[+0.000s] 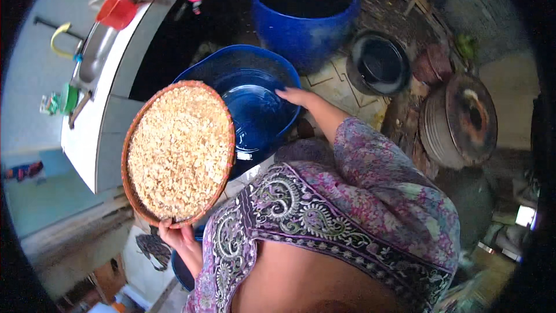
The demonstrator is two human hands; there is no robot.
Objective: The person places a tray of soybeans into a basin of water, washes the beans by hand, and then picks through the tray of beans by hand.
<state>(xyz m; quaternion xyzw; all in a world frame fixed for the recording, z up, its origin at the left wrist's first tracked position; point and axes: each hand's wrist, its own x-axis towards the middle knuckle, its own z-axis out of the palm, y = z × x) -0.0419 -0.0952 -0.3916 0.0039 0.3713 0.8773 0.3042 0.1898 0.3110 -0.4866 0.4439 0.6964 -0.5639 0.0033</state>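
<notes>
Tray point(124, 165), woven, loaded with pale grains point(179, 153). It extends up and away from the left fingers; its right part overlaps the basin point(249, 101) in view.

Left hand point(178, 239): digits pinching the near rim; parts beneath hidden. Right hand point(295, 96): fingers extended, nothing gripped, tips over the basin's interior, just inside its right edge. Contact with basin: cannot tell. Tub point(307, 43) above the right fingertips, beyond the basin.

Step in hand, judged: supporting the loaded tray one-handed beside the basin while the right hand attends to it. Next move probably calls for keeping the tray level; any tilting would want right fingers on the opposite rim, else grains may slide.
</notes>
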